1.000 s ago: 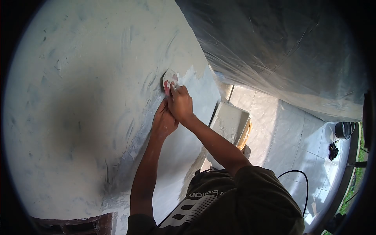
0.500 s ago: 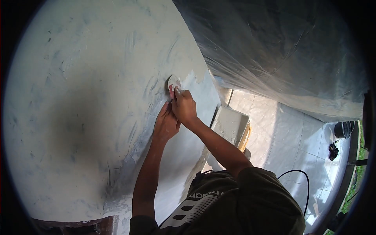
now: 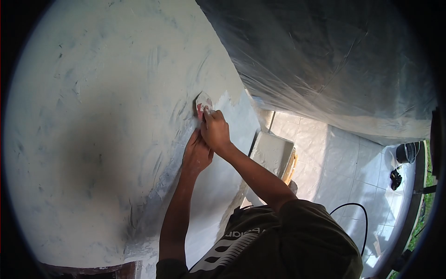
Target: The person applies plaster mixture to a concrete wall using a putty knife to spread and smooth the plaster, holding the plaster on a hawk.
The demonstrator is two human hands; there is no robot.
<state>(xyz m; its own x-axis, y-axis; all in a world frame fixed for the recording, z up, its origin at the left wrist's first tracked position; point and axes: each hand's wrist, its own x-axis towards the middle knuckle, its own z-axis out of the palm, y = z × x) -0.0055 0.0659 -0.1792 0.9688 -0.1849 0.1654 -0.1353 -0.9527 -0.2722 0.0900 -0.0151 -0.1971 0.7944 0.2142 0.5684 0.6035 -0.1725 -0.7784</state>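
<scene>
My right hand [image 3: 216, 129] is closed around the handle of a putty knife [image 3: 203, 101], its blade pale and smeared, with a red patch. The blade lies against the pale, unevenly coated wall [image 3: 130, 69], beside the ragged edge of a smoother bluish-white area. Just below and left, my left hand [image 3: 197, 154] presses against the right one, its fingers reaching up to the lower end of the putty knife. The tips of those fingers are hidden behind my right hand.
Clouded plastic sheeting [image 3: 334, 69] hangs at the upper right. A plaster-smeared ledge [image 3: 272, 151] juts out right of my arms. Beyond it lies a tiled floor [image 3: 341, 162] with a dark bucket [image 3: 407, 153], a black bundle [image 3: 396, 179] and a black cable [image 3: 365, 223].
The putty knife and both hands have shifted very slightly down and left in view. The grip looks the same, and the blade remains at the wall.
</scene>
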